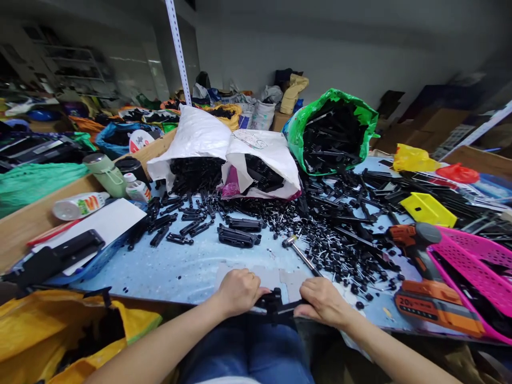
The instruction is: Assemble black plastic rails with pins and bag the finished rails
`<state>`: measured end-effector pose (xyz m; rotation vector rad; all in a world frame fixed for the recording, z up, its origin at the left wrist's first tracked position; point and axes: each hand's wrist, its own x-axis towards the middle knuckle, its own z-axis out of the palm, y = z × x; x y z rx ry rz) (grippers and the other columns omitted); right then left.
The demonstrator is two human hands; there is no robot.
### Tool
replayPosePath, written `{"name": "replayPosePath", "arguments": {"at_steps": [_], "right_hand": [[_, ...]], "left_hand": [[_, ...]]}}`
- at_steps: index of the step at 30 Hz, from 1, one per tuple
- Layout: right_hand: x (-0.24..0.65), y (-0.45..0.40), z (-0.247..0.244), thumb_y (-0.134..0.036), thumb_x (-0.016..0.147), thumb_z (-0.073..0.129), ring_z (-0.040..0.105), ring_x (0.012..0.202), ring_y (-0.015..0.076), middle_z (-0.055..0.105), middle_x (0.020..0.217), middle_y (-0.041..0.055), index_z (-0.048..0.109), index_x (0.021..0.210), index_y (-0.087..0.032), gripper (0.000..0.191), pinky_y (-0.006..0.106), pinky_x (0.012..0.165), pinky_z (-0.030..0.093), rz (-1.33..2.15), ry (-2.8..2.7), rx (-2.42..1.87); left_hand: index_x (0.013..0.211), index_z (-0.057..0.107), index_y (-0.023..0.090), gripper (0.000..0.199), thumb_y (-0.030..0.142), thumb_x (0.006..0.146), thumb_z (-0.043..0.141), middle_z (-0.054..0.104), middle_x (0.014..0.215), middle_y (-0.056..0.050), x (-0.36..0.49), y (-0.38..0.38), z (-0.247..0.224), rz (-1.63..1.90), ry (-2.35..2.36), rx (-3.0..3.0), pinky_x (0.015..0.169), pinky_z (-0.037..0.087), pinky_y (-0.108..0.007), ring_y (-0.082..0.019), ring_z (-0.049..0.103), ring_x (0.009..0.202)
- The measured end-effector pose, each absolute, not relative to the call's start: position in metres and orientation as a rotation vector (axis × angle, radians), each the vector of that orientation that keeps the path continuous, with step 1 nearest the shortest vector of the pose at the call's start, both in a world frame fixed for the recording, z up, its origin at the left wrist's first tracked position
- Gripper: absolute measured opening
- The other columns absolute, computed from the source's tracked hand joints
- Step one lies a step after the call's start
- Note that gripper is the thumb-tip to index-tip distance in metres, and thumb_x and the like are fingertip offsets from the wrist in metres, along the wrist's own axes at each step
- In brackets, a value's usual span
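Between my two hands, at the front edge of the table, is a black plastic bracket-like part [274, 305]. My left hand [241, 291] is closed around its left end, thumb along the top. The right end sits in the closed fingers of my right hand [322, 300]. Just beyond my hands lies a hammer [306, 257], its head pointing away to the left. Black folded parts [239, 236] lie in a small stack on the blue tabletop [160, 269]. A heap of black-headed screws or pins [340, 256] spreads to the right of the hammer.
White sacks [204, 130] and a green bag [334, 133] spill black parts at the back. An orange cordless drill [436, 301] and a pink basket [476, 266] stand right. Bottles [106, 173] and a blue tray [96, 261] are left, above a yellow bag [44, 330].
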<state>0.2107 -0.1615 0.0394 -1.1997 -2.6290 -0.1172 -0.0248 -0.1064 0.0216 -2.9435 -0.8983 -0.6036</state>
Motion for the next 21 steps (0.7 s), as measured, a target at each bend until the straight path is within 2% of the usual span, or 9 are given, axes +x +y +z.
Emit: {"name": "replayPosePath", "arguments": {"at_steps": [3, 6, 9, 11, 14, 15, 17, 19, 21], "right_hand": [[0.205, -0.161, 0.069, -0.06, 0.086, 0.019, 0.044, 0.046, 0.0128, 0.05, 0.05, 0.0019, 0.05, 0.057, -0.019, 0.059, 0.028, 0.046, 0.024, 0.069, -2.666, -1.1], [0.197, -0.164, 0.097, -0.063, 0.084, 0.007, 0.045, 0.047, 0.0134, 0.049, 0.049, 0.0023, 0.049, 0.056, -0.021, 0.066, 0.028, 0.047, 0.027, 0.406, -2.59, -1.008], [0.185, -0.173, 0.113, -0.067, 0.081, 0.003, 0.048, 0.049, 0.0148, 0.047, 0.047, 0.0023, 0.05, 0.057, -0.023, 0.069, 0.028, 0.051, 0.033, 0.695, -2.436, -0.91], [0.174, -0.18, 0.106, -0.068, 0.08, 0.004, 0.047, 0.045, 0.0144, 0.043, 0.044, 0.0008, 0.048, 0.056, -0.023, 0.067, 0.028, 0.049, 0.035, 0.853, -2.314, -0.807], [0.147, -0.182, 0.063, -0.068, 0.08, 0.003, 0.044, 0.042, 0.0134, 0.04, 0.044, -0.0006, 0.045, 0.059, -0.024, 0.064, 0.026, 0.047, 0.037, 0.914, -2.04, -0.583], [0.135, -0.18, 0.043, -0.071, 0.078, 0.006, 0.046, 0.045, 0.0144, 0.043, 0.048, 0.0002, 0.046, 0.064, -0.024, 0.063, 0.027, 0.049, 0.039, 0.825, -1.915, -0.575], [0.112, -0.167, 0.005, -0.072, 0.076, 0.007, 0.053, 0.065, 0.0208, 0.052, 0.07, 0.0073, 0.049, 0.083, -0.024, 0.065, 0.035, 0.062, 0.044, 0.612, -1.629, -0.856], [0.092, -0.145, -0.02, -0.054, 0.085, 0.011, 0.054, 0.08, 0.0234, 0.053, 0.091, 0.0125, 0.046, 0.098, -0.023, 0.049, 0.039, 0.07, 0.044, 0.487, -1.498, -1.069], [0.085, -0.116, -0.027, -0.036, 0.089, 0.018, 0.051, 0.096, 0.0238, 0.051, 0.105, 0.0135, 0.043, 0.104, -0.022, 0.033, 0.038, 0.078, 0.043, 0.415, -1.611, -1.168]], "left_hand": [[0.059, 0.057, 0.017, 0.051, 0.04, 0.092, 0.025, 0.056, 0.05, -0.004, -0.036, -0.114, 0.041, -0.719, -0.953, -3.004, 0.047, 0.036, -0.025, -0.015, 0.052, 0.05], [0.056, 0.056, 0.018, 0.064, 0.041, 0.093, 0.009, 0.053, 0.047, -0.003, -0.041, -0.125, 0.067, -0.848, -0.929, -3.287, 0.048, 0.037, -0.025, -0.013, 0.05, 0.046], [0.058, 0.055, 0.019, 0.07, 0.047, 0.09, 0.0, 0.053, 0.047, -0.003, -0.04, -0.146, 0.086, -1.272, -0.942, -3.472, 0.049, 0.04, -0.025, -0.013, 0.051, 0.046], [0.059, 0.054, 0.02, 0.068, 0.049, 0.09, 0.001, 0.053, 0.046, -0.003, -0.036, -0.163, 0.088, -1.598, -0.99, -3.435, 0.049, 0.041, -0.024, -0.012, 0.05, 0.045], [0.058, 0.055, 0.021, 0.068, 0.049, 0.089, 0.001, 0.052, 0.045, -0.002, -0.025, -0.183, 0.076, -1.81, -0.946, -3.32, 0.048, 0.042, -0.025, -0.012, 0.05, 0.044], [0.06, 0.057, 0.021, 0.071, 0.05, 0.089, -0.002, 0.052, 0.046, -0.003, -0.021, -0.186, 0.07, -1.844, -0.977, -3.227, 0.049, 0.043, -0.026, -0.013, 0.051, 0.046], [0.073, 0.062, 0.021, 0.077, 0.05, 0.086, -0.008, 0.057, 0.053, -0.006, -0.012, -0.187, 0.056, -1.918, -1.053, -2.948, 0.052, 0.045, -0.029, -0.016, 0.054, 0.053], [0.096, 0.062, 0.02, 0.076, 0.05, 0.086, -0.008, 0.063, 0.07, -0.009, -0.009, -0.18, 0.043, -1.912, -1.062, -2.709, 0.059, 0.048, -0.032, -0.019, 0.059, 0.069], [0.114, 0.054, 0.019, 0.066, 0.053, 0.088, 0.005, 0.064, 0.087, -0.012, -0.014, -0.167, 0.031, -1.736, -1.043, -2.601, 0.067, 0.048, -0.033, -0.021, 0.059, 0.084]]}}
